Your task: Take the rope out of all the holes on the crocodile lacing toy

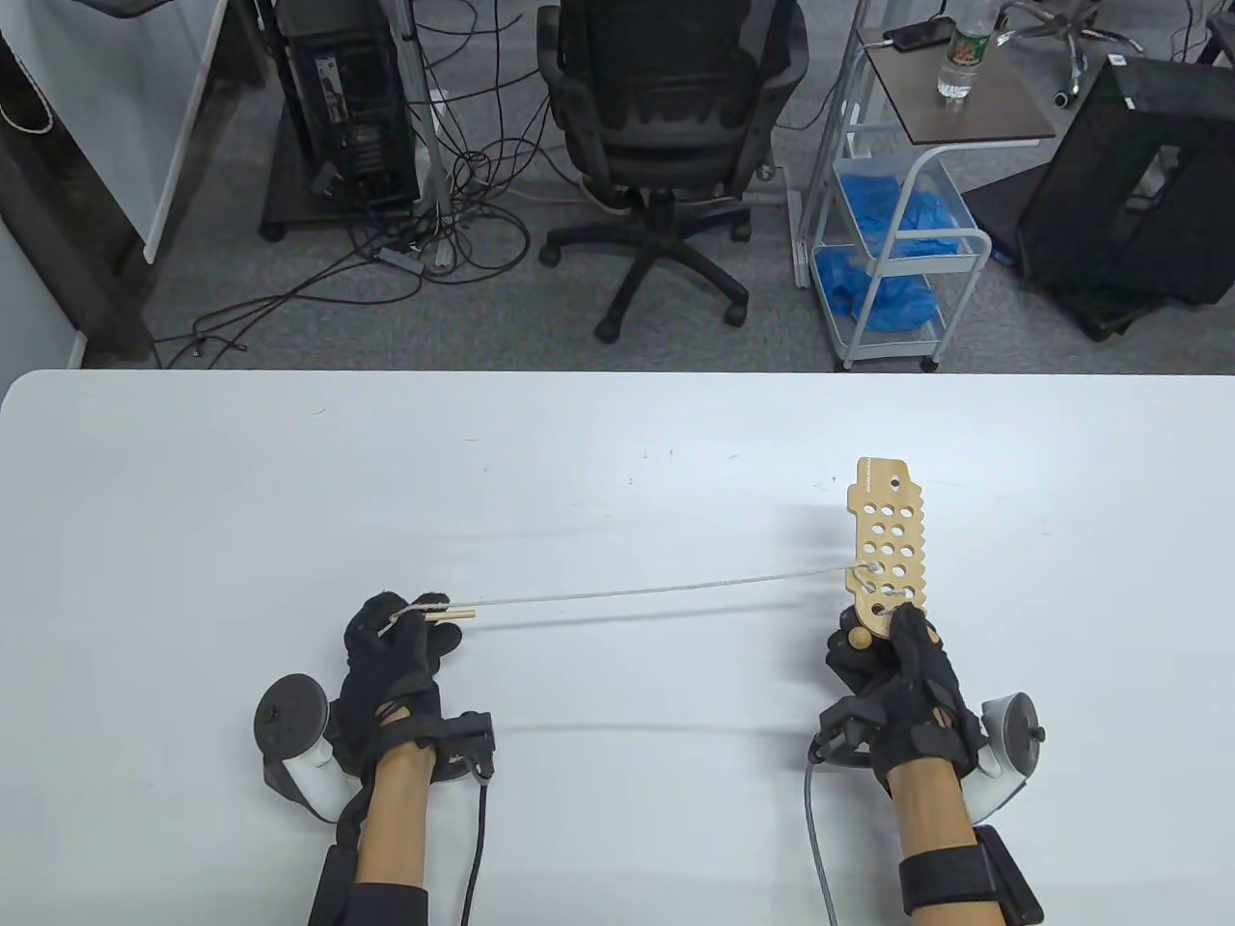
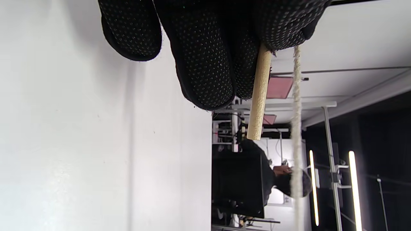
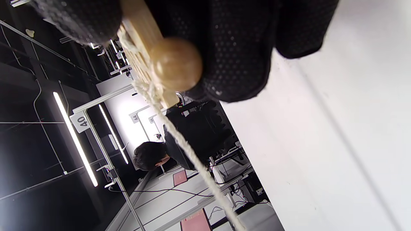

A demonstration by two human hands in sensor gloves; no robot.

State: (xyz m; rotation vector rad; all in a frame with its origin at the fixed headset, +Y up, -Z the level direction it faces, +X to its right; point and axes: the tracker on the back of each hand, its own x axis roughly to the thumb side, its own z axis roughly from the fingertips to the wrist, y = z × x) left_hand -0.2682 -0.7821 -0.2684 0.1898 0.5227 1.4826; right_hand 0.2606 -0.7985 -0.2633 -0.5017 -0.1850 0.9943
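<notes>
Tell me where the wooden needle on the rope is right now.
In the table view it is at lower left: the wooden needle is pinched in the left hand, above the table.

1 wooden lacing toy (image 1: 890,552), 1 rope (image 1: 656,589), 1 wooden needle (image 1: 452,614), 1 wooden bead (image 1: 858,638), 2 gloved hands: left hand (image 1: 397,652), right hand (image 1: 897,677).

Left hand (image 1: 397,644): low at the near left, fingertips pinching the wooden needle (image 1: 453,613) at the rope's (image 1: 656,589) end.
Right hand (image 1: 902,675): near right, fingers and thumb curled round the lower end of the crocodile board (image 1: 890,553), holding it upright.
Forearms: both reach in from the near edge, well apart.
</notes>
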